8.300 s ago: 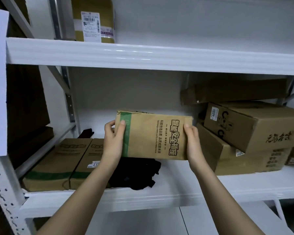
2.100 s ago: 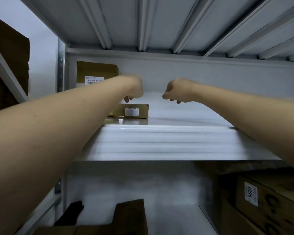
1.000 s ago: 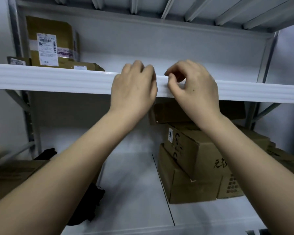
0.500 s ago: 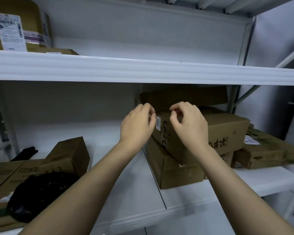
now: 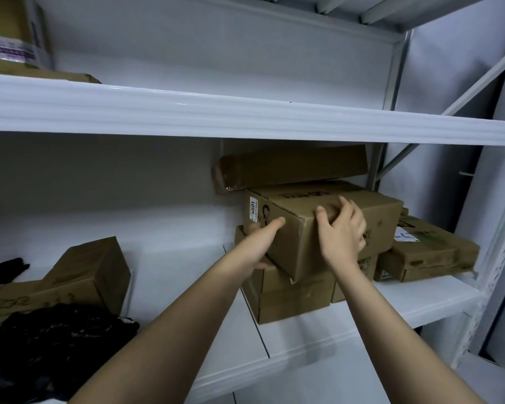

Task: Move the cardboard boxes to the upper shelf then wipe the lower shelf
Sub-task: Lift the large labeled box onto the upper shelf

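Observation:
A cardboard box (image 5: 303, 201) with a white "4001" label lies tilted on top of another box (image 5: 295, 298) on the lower shelf (image 5: 303, 342). My left hand (image 5: 260, 243) cups its left front corner, thumb up on the near face. My right hand (image 5: 341, 231) grips the near face, with its fingers hooked over the top edge. A long flat box (image 5: 292, 167) leans behind this stack. A flatter box (image 5: 432, 252) lies to the right. The upper shelf (image 5: 245, 118) runs across above.
On the left of the lower shelf lie cardboard boxes (image 5: 94, 275) with a black cloth (image 5: 50, 345) heaped in front of them. At the upper shelf's far left stand a labelled package (image 5: 18, 33) and a flat box (image 5: 70, 77). A shelf post (image 5: 391, 83) stands at the right.
Both hands came down from the upper shelf's front edge to the stack on the lower shelf and now hold the labelled top box. The view has moved closer and to the right.

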Available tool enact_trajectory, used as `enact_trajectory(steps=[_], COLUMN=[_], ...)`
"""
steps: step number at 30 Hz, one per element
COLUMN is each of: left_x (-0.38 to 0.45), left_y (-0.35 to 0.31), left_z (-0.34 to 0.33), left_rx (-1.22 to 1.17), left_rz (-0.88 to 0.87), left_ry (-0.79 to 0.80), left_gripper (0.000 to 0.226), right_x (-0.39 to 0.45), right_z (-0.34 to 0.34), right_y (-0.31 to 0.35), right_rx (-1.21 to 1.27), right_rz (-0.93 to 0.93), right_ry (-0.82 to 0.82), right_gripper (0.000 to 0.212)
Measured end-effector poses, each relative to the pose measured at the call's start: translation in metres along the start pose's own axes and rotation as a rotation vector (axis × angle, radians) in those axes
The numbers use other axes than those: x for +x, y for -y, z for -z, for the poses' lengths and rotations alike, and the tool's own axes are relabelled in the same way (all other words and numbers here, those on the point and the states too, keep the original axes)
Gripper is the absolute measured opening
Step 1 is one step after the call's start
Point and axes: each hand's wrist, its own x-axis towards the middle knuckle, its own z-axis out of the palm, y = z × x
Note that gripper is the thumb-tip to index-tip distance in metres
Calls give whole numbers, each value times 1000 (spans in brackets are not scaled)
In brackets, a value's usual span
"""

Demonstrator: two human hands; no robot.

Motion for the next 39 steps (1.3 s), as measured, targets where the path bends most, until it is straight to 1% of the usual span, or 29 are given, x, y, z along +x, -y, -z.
enact_trajectory(steps=[2,5,9,11,13,16,19,23,27,30,34,39], left_x=[1,4,6,7,8,8,8,7,4,0,-4,-7], left_y=[2,2,1,1,2,3,2,2,4,6,9,11], left_z=[-5,-11,-15,-15,-15,-17,-19,-18,-19,-21,-21,-19], left_rx=[-53,-106,-171,-222,-270,-298,-303,-316,-304,-298,-305,-322], left_rz=[43,110,193,245,296,324,318,309,305,297,269,244], left_ry=[44,99,138,165,198,224,223,221,228,210,179,198], left_gripper=[73,81,93,99,101,102,97,89,95,99,106,109], right_x=[2,7,13,14,15,17,17,13,7,2,-5,-18], right_z=[-2,-3,-5,-5,-5,-1,2,0,1,6,17,30], right_y=[0,-4,-12,-16,-18,-22,-24,-23,-24,-26,-33,-41], right_rx=[76,255,496,595,676,755,848,853,853,913,958,1007], right_rz=[-120,-338,-654,-754,-811,-860,-877,-892,-881,-869,-867,-856], right_ry=[1,18,83,110,146,162,187,128,73,61,93,98], right_gripper=[70,89,113,122,127,125,117,106,105,95,95,90])
